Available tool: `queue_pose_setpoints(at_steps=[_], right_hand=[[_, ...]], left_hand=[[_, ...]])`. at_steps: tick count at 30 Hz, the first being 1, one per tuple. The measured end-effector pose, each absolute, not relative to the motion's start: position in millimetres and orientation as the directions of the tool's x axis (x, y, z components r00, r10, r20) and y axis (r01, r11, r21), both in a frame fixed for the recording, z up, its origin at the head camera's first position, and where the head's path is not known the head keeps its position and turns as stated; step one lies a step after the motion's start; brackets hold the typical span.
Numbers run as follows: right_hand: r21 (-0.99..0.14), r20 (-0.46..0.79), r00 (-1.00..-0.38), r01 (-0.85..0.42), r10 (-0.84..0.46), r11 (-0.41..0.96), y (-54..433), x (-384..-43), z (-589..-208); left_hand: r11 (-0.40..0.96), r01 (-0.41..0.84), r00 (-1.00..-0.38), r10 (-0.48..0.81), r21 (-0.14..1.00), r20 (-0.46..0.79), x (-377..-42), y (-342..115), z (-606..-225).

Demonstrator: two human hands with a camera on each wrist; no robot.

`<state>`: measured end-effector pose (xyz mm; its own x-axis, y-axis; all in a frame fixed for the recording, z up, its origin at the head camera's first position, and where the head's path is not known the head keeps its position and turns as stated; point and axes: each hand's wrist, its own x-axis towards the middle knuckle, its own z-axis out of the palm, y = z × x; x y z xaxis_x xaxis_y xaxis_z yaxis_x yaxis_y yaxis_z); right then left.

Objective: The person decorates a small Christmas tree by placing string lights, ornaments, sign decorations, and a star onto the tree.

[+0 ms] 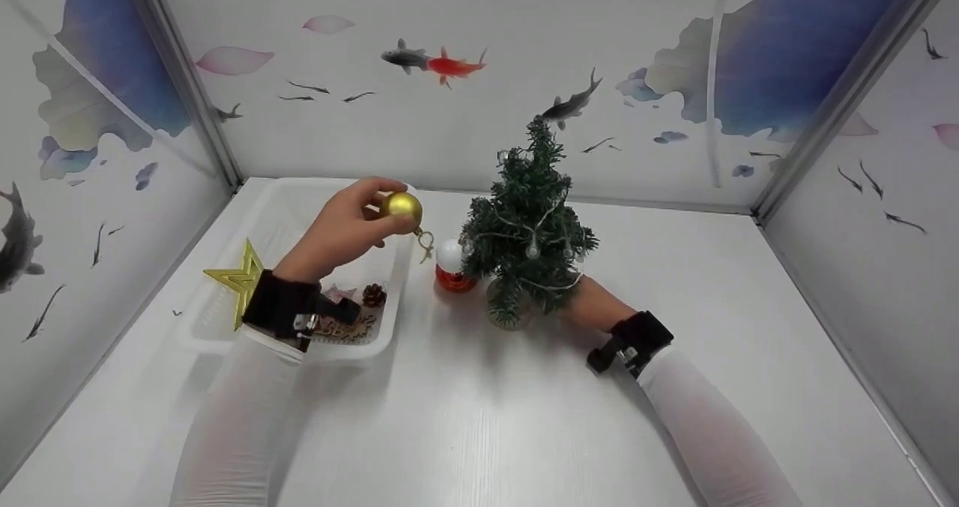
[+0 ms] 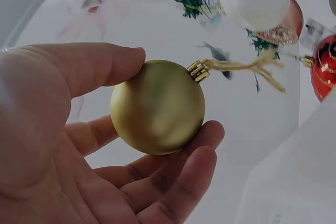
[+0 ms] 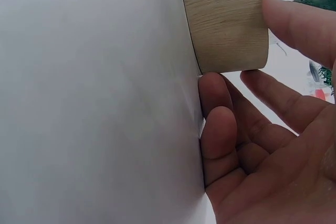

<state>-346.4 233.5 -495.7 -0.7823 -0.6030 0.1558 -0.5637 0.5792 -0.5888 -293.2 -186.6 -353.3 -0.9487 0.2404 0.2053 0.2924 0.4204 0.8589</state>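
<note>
My left hand point(image 1: 333, 230) pinches a matte gold Christmas ball point(image 1: 402, 205) between thumb and fingers, above the white tray's right side. A beige string loop point(image 2: 247, 66) hangs from the ball's gold cap. Right of it stands a small green Christmas tree point(image 1: 528, 222) with a light string wound round it. My right hand point(image 1: 599, 303), partly hidden behind the branches, grips the tree's round wooden base point(image 3: 228, 24) with thumb and fingers. Its lower fingers rest against the table. Between tray and tree sit a white ball point(image 1: 450, 254) and a red ball point(image 1: 455, 281).
The white tray point(image 1: 395, 316) on the left holds a pine cone point(image 1: 374, 295) and flat wooden pieces. A gold star point(image 1: 241, 281) lies at its left side, partly behind my left wrist. Printed wall panels point(image 1: 464, 132) enclose the white table point(image 1: 479, 432) at back and sides.
</note>
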Motion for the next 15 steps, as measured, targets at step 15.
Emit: queue_pose_setpoints(at_steps=[15], right_hand=[[-0.865,0.117,-0.951,-0.24,-0.286,0.441,245,-352,-479]], left_hand=[[0.257,0.432,-0.879,0.334,0.865,0.34,-240,-162,-340]])
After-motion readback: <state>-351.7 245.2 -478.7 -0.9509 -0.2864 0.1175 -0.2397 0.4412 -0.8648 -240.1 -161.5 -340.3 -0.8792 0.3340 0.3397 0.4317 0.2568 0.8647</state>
